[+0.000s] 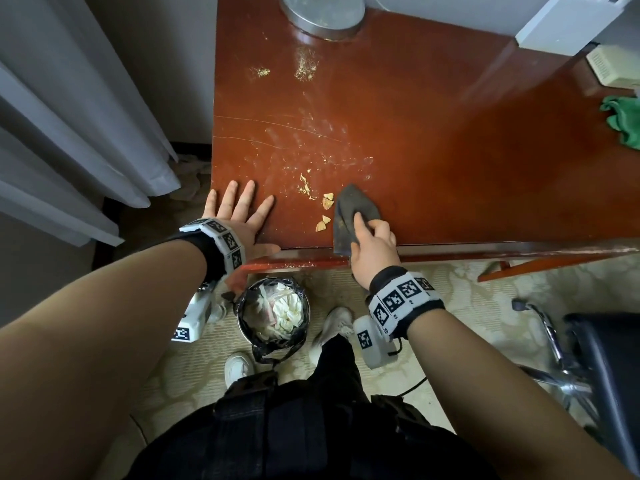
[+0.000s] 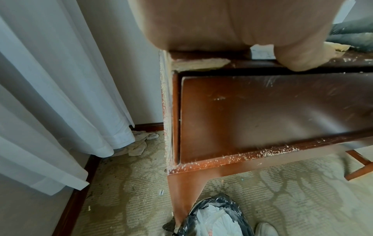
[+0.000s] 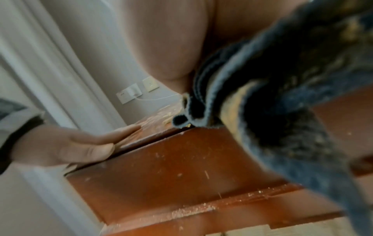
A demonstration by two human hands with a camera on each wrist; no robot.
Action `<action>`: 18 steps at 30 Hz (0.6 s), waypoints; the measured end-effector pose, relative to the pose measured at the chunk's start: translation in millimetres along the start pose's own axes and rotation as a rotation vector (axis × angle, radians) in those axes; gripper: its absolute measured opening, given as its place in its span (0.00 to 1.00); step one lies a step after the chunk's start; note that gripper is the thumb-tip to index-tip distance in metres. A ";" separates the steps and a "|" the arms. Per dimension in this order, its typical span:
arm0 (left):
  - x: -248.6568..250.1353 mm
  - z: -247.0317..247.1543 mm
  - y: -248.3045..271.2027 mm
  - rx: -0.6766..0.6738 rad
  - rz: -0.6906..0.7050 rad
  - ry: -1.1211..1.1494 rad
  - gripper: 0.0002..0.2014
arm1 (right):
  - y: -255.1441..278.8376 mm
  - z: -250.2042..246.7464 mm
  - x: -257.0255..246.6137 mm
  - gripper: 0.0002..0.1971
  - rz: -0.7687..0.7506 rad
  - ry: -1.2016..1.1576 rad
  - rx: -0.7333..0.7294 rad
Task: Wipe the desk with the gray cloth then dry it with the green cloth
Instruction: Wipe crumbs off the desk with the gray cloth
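At desk (image 1: 450, 140) edge, crumb-stained gray cloth (image 1: 353, 209) lies bunched

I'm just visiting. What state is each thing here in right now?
gray cloth: bunched, gripped, on the desk's near edge, one end hanging over it.
right hand: grips the gray cloth.
left hand: flat on the desk, fingers spread.
desk: smeared, with crumbs.
green cloth: crumpled, untouched, far right.
crumb pieces: loose beside the gray cloth.
bin: open, holding crumpled waste.
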State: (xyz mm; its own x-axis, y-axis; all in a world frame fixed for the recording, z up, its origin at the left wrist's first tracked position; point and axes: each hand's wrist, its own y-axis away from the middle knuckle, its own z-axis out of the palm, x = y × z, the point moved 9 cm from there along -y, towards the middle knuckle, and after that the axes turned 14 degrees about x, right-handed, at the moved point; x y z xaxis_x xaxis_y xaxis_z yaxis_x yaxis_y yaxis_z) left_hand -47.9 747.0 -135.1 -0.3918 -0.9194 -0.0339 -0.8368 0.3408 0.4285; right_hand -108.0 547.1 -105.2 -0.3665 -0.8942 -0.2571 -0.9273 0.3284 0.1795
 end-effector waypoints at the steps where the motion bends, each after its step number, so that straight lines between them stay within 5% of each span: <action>1: 0.1 -0.5 -0.2 0.007 0.003 0.001 0.44 | 4.6 2.1 -2.6 0.27 -0.023 0.021 -0.022; 5: -0.2 0.9 -0.5 0.043 0.013 0.022 0.44 | 17.0 1.0 -7.7 0.26 -0.061 -0.065 -0.067; 11: -1.8 1.1 -1.5 0.048 0.018 0.039 0.46 | -31.8 -42.9 1.9 0.26 0.070 -0.124 0.148; 18: -2.6 3.8 -4.5 0.031 0.016 0.024 0.47 | -49.3 -2.3 -21.2 0.26 -0.073 -0.046 0.005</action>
State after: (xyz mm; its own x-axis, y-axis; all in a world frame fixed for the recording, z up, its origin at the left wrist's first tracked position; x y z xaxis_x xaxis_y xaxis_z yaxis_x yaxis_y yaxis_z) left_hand -44.6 748.6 -140.3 -0.3967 -0.9179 -0.0057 -0.8419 0.3613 0.4008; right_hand -54.4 549.1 -106.4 -0.3006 -0.9009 -0.3132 -0.9521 0.2641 0.1541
